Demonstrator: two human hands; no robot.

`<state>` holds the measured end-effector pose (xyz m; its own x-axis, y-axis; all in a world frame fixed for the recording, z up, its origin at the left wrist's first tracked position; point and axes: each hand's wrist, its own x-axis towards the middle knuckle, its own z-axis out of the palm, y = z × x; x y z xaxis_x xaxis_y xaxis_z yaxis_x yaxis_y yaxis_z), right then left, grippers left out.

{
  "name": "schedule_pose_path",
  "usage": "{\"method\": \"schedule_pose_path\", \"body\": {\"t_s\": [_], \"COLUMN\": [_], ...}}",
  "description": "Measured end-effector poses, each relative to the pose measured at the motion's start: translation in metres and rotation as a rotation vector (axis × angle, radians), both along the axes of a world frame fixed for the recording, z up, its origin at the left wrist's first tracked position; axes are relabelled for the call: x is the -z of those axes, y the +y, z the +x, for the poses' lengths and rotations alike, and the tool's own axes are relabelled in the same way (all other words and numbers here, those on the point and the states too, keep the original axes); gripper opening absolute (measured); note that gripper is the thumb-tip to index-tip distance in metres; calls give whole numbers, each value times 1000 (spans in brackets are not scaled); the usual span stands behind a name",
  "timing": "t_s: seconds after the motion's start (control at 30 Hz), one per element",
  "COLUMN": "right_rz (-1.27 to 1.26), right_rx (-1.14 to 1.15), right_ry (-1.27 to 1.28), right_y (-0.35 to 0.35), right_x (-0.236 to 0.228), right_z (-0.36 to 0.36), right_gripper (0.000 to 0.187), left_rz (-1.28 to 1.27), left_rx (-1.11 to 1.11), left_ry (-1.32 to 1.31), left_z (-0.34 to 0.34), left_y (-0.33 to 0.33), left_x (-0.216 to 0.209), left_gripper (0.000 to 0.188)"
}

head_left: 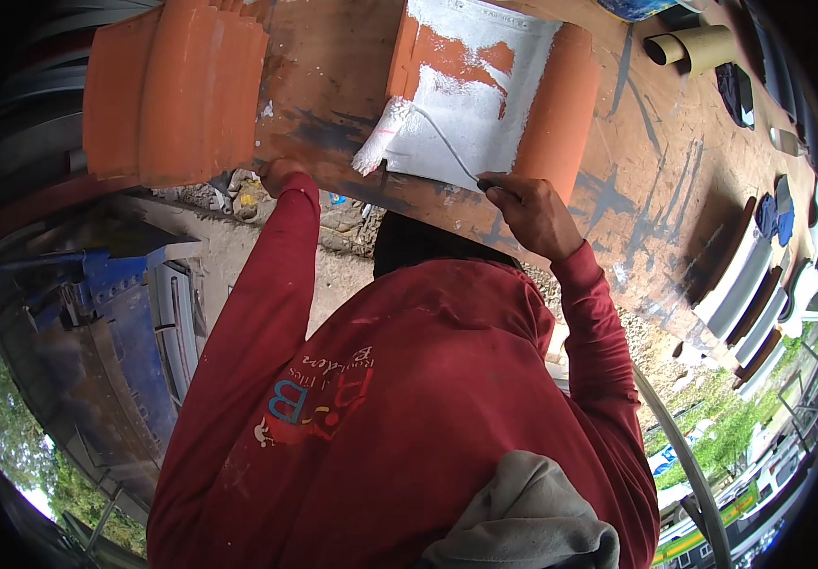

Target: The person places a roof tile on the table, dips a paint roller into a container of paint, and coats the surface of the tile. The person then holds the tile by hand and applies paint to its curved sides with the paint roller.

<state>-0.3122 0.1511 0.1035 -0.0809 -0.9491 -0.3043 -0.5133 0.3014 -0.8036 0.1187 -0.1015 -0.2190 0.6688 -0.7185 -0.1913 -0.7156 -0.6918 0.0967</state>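
My right hand (pixel 534 216) is closed round the dark handle of a paint roller (pixel 386 136). Its thin wire frame runs up and left to the white, paint-laden sleeve, which rests at the left edge of a curved orange roof tile (pixel 555 114). White paint covers much of that tile's hollow, with bare orange patches towards its upper part and along the right ridge. At the table's near edge lies my left hand (pixel 285 174), close to a stack of unpainted orange tiles (pixel 176 95); its fingers are mostly hidden.
The brown wooden table (pixel 651 180) is streaked with dark paint. At its far right lies a rolled tan sheet (pixel 691 47). Several curved tiles (pixel 739 275), grey and brown, stand at the right. A blue metal structure (pixel 96 294) is at the left, and a metal rail (pixel 679 446) passes beside my right arm.
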Motion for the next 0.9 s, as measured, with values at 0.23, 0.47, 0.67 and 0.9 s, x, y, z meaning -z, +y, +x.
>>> {"method": "schedule_pose_path", "body": {"t_s": [0.23, 0.47, 0.67, 0.9], "right_rz": [-97, -57, 132, 168], "right_rx": [-116, -197, -287, -225], "right_ry": [39, 221, 511, 633], "right_y": [-3, -23, -16, -18], "right_x": [7, 1, -60, -99], "right_z": [-40, -58, -109, -135], "right_gripper": [25, 20, 17, 14], "left_rz": [-117, 38, -167, -274], "left_rx": [-122, -61, -318, -412], "left_ry": [108, 46, 239, 342], "left_z": [-7, -46, -42, -79], "left_y": [-2, 3, 13, 10], "left_x": [1, -14, -38, -68], "left_gripper": [32, 44, 52, 55]}}
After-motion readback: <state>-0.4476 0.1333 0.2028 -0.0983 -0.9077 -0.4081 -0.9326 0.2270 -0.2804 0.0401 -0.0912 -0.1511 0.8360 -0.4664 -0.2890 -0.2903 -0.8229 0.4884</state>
